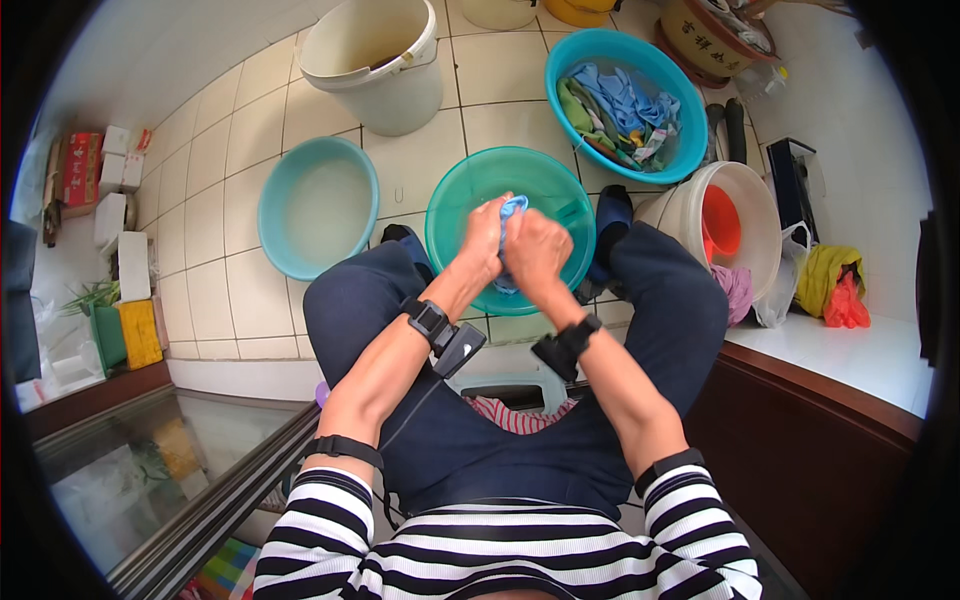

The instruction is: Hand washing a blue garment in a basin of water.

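Both hands grip a bunched light-blue cloth [513, 208] above a green translucent plastic basin [457, 187] between my feet. My left hand [484, 238] clasps the cloth from the left, fingers wrapped around it. Pressed close beside it, my right hand [538, 247] is closed on the same cloth with the knuckles up. A lower part of the cloth hangs down beneath the hands, over the basin. Whether it touches the basin's bottom is hidden by my hands.
A pale-blue basin [319, 210] of cloudy water stands left. At the upper right, a blue basin [559, 112] holds wet clothes [622, 97]. A white bucket [405, 94] stands behind; another bucket [761, 217] with a red vessel [721, 217] lies tilted at right.
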The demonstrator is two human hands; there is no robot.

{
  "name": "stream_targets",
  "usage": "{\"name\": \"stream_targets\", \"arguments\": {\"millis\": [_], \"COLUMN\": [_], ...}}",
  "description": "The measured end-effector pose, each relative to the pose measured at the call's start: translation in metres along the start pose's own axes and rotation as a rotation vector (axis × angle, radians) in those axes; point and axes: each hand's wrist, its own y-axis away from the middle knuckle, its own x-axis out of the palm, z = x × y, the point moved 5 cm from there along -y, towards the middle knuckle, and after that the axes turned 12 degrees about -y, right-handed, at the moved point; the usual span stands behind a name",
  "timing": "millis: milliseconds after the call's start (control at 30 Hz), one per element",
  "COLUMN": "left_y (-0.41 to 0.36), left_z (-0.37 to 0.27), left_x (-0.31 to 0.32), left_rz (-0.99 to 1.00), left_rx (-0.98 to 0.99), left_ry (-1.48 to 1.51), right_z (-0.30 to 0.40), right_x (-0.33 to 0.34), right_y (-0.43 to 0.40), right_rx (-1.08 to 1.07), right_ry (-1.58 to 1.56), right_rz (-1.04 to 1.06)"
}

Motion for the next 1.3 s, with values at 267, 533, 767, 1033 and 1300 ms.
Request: {"name": "stream_targets", "arguments": {"millis": [267,533,767,1033,1300], "left_y": [0.006,0.011,0.032,0.018,0.005], "left_z": [-0.017,-0.054,-0.064,-0.064,-0.044], "left_x": [0.007,0.007,0.012,0.0,-0.006], "left_rz": [-0.071,0.185,0.359,0.254,0.038], "left_rx": [0.092,0.282,0.333,0.311,0.093], "left_ry": [-0.025,-0.1,-0.4,-0.089,0.137], "right_z": [-0.016,-0.024,0.015,-0.033,0.014], "right_x": [-0.006,-0.007,-0.061,-0.053,-0.022], "right_y": [-0.034,-0.023,-0.063,-0.07,0.006], "right_rx": [0.287,0.289,0.176,0.239,0.211], "right_ry": [-0.405,-0.613,-1.032,-0.952,-0.507], "right_rz": [0.245,0.479,0.312,0.117,0.147]}}
